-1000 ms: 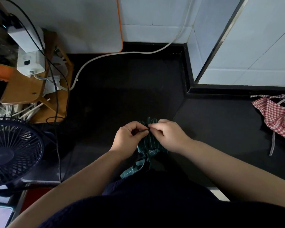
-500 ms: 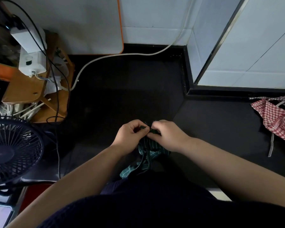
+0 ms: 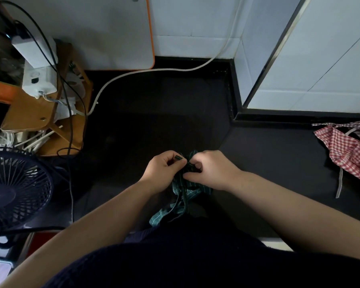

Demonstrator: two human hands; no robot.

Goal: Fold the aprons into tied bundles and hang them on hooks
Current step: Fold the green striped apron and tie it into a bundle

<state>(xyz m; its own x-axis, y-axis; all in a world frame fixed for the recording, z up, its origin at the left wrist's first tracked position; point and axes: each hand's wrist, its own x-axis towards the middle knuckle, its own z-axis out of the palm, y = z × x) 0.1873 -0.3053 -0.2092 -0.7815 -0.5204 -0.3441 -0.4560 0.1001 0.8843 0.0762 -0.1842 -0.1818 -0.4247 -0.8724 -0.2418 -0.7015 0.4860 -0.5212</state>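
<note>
At a black desk (image 3: 154,113) set into a white-tiled corner, we found a person tying up one of two aprons. A dark table fan (image 3: 15,190) stood at the desk's left edge beside a tangle of cables, well apart from the work. A red checked apron (image 3: 349,154) lay loose and unfolded at the far right, one tie trailing toward the front of the desk.

The green striped apron (image 3: 185,183) sat bunched into a small bundle near the front of the desk, between both hands. The left hand (image 3: 164,169) had its fingers curled in a pinch at the top of the bundle. The right hand (image 3: 212,169) was curled the same way, nipping the cloth just beside it, and the two hands touched. The loose tie ends (image 3: 166,213) dangled from the bundle toward the person's lap.

We judged the knot to be the weak point. The fingers hid it, so we could not tell whether it had formed. If either pinch slackened before the tie was drawn tight, the folded cloth would likely spring open. The dangling ends could also snag on the person's clothing and drag the bundle. A slack knot might later slip under the bundle's weight on a hook. No hook was in view.
</note>
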